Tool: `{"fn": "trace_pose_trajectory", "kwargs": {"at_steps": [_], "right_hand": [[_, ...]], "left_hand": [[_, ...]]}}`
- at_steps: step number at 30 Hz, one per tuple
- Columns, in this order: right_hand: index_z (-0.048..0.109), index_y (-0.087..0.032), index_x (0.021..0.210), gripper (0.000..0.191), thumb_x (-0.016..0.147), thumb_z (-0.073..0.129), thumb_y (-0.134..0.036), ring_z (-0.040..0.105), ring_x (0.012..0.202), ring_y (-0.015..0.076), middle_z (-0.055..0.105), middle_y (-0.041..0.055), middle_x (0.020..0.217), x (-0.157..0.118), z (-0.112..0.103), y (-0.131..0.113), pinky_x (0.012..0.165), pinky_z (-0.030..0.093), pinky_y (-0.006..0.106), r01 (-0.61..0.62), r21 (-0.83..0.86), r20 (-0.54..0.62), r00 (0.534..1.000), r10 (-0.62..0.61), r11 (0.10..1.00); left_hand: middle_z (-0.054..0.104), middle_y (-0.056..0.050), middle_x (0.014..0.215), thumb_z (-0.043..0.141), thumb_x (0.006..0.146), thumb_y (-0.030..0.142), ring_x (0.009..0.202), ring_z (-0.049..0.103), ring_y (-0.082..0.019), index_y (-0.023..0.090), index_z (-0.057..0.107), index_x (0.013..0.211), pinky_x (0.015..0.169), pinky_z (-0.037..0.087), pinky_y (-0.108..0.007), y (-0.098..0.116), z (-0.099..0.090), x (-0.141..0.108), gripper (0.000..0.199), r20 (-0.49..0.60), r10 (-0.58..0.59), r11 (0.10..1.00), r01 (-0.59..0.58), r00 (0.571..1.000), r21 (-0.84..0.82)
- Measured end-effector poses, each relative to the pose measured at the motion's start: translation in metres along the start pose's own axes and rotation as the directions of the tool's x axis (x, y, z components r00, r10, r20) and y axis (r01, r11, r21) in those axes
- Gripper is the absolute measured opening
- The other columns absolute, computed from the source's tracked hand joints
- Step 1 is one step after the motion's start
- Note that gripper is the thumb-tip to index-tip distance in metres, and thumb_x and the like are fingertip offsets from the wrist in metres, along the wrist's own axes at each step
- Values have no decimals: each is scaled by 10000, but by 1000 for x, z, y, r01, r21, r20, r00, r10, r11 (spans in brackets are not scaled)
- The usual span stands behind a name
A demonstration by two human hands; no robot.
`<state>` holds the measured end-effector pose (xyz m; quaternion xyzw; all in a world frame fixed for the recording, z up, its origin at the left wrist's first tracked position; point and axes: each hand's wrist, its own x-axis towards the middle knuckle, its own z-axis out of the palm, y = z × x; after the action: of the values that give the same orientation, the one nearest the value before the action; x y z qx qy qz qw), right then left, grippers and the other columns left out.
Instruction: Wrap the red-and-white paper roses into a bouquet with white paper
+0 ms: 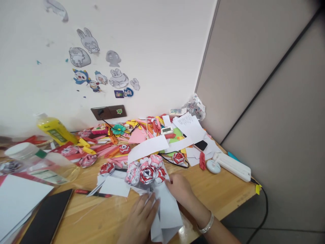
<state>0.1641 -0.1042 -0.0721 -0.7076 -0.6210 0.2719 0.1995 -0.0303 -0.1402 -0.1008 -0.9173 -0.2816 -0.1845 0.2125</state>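
Note:
A bunch of red, pink and white paper flowers [147,172] lies near the middle of the desk, with white wrapping paper [169,210] around and below it. My left hand [142,215] lies over the lower left side of the wrapping, its fingers together and pressing on the paper. On the other side, my right hand [179,186] pinches the paper's right edge beside the blooms, thumb at the top. The flower stems are hidden by the paper and my left hand. Behind the blooms stretches a long white paper strip [148,147].
Loose paper flowers and coloured strips [111,149] cover the back of the desk. A yellow bottle [56,130] and a clear plastic jar [50,167] are at the left, near a black folder [48,217]. A white power strip [233,166] lies near the right edge.

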Motion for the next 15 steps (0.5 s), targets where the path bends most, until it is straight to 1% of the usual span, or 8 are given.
{"fn": "trace_pose_trajectory", "kwargs": {"at_steps": [2,4,6,8,10,12,15], "right_hand": [[675,-142,748,229,785,503,-289,605,652,186,691,102,743,1,-4,-6,526,320,241,-31,-147,-1,1000,31,989],[681,-146,781,251,794,499,-319,624,688,203,700,112,774,0,-5,-11,537,333,245,-68,-198,-32,998,62,978],[679,-156,792,260,811,480,-322,632,701,203,702,106,774,-2,-3,-15,539,335,242,-87,-179,-58,995,78,980],[674,-165,799,234,815,475,-289,631,711,191,702,97,782,-3,0,-16,539,332,232,-91,-138,-62,995,83,986],[665,-162,802,194,799,490,-247,626,722,186,700,93,796,-5,1,-14,541,326,229,-87,-108,-62,995,81,990],[657,-154,792,169,780,504,-225,620,714,181,697,83,785,-7,1,-10,542,319,227,-65,-67,-25,998,63,996],[650,-149,776,172,784,497,-227,612,684,161,695,65,760,-11,1,-7,542,312,219,-2,19,50,999,1,1000]], "left_hand": [[639,-42,1126,366,798,27,1064,489,-262,182,583,1144,882,384,-379,-2,1,0,437,-6,8,1000,-8,1000,7],[636,-46,1125,373,810,51,1061,488,-262,179,580,1146,876,388,-375,-3,3,-1,415,-18,7,1000,-7,1000,-2],[630,-54,1125,378,816,65,1066,482,-256,164,560,1173,882,387,-363,-3,6,-1,413,-9,-4,1000,3,1000,-21],[625,-62,1118,387,809,69,1074,473,-254,149,534,1203,886,389,-353,-2,10,-2,428,9,-22,999,22,1000,-35],[617,-64,1115,402,789,59,1082,464,-265,160,535,1200,879,398,-358,0,15,-4,443,17,-51,998,51,999,-39],[606,-66,1123,415,768,53,1087,457,-282,179,554,1172,862,414,-372,2,19,-7,445,18,-70,997,71,997,-45],[595,-77,1133,421,760,62,1081,455,-291,170,557,1166,829,442,-371,3,23,-9,442,12,-59,996,60,998,-59]]}}
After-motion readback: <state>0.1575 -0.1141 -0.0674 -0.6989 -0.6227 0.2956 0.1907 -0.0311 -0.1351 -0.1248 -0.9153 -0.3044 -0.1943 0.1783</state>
